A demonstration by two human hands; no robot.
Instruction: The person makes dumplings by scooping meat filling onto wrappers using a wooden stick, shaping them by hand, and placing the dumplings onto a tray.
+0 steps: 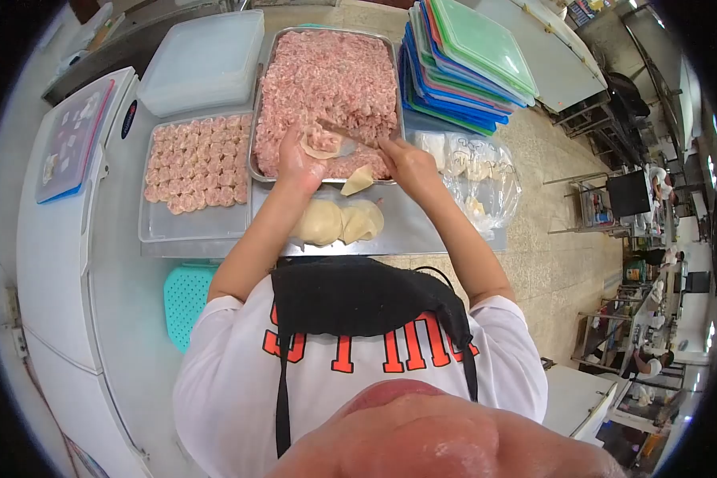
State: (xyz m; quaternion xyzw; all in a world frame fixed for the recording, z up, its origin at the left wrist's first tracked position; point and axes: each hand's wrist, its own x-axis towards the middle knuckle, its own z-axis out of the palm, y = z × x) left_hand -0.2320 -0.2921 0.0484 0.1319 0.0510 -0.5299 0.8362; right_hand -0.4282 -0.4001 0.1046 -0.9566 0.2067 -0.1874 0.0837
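Observation:
My left hand (300,165) holds a round dough wrapper (327,154) with a lump of pink minced meat on it. My right hand (412,164) grips a thin spatula (350,134), its blade reaching toward that wrapper. Both are over the near part of a metal tray (252,163) heaped with minced meat (327,76). A loose wrapper (358,181) hangs at the tray's near edge, close to my right hand. Two piles of wrappers (319,222) lie nearer my body. On the left, a clear plastic tray (191,229) holds rows of filled dumplings (197,159).
Stacked clear containers (203,64) stand at the back left, and a pile of coloured lids (462,72) at the back right. Plastic bags of wrappers (474,171) lie right. A turquoise perforated basket (187,303) sits below the table's left side. People are far right.

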